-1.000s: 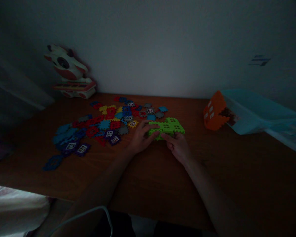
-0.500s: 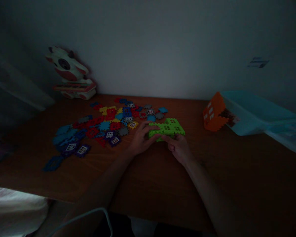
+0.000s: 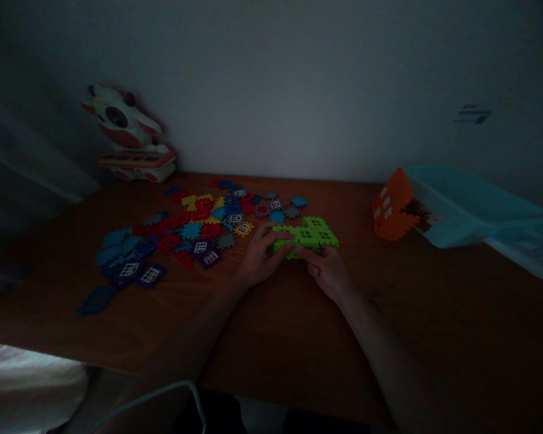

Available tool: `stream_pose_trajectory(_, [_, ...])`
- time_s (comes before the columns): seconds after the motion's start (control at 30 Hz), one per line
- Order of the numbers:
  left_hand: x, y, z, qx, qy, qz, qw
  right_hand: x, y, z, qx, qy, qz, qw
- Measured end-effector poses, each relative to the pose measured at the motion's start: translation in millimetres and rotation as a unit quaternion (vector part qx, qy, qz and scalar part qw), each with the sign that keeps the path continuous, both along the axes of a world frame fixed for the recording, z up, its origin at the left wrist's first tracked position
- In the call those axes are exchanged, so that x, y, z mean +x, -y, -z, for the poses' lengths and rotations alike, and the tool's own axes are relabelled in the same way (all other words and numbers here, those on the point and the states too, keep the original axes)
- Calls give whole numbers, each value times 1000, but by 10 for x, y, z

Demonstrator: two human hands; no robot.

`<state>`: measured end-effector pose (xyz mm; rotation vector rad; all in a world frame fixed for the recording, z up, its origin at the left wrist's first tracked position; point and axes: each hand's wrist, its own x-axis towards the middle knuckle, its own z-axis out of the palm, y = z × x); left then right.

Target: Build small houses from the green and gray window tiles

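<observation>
Though it's dim, toothed green panels (image 3: 314,233), apparently joined

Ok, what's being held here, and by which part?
The green toy: the left hand grips its left end, the right hand its near side.

- One left hand (image 3: 259,258) and one right hand (image 3: 329,269), two in all
- One bright green block (image 3: 314,231) of joined tiles
- One orange block (image 3: 393,212) with window openings
- Four purple tiles (image 3: 210,258) with white window grids
- One yellow tile (image 3: 244,228) with a white grid
- One light blue bin (image 3: 447,220)
- One cow-shaped toy keyboard (image 3: 129,135)
- One wooden surface (image 3: 271,337)
- Other loose tiles (image 3: 191,230): many, overlapping too much in the dim light for an exact count
</observation>
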<state>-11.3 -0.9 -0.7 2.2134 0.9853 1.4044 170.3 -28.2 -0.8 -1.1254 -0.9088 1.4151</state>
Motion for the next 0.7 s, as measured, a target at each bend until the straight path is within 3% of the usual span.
stream_pose_trajectory(0.4, [14, 10, -1, 2, 1, -13, 1000, 3, -1, -36, 4, -2, -7, 1000])
stream_pose_trajectory(0.7, [-30, -24, 1, -17, -8, 11, 1000, 32, -27, -22, -4, -5, -29, 1000])
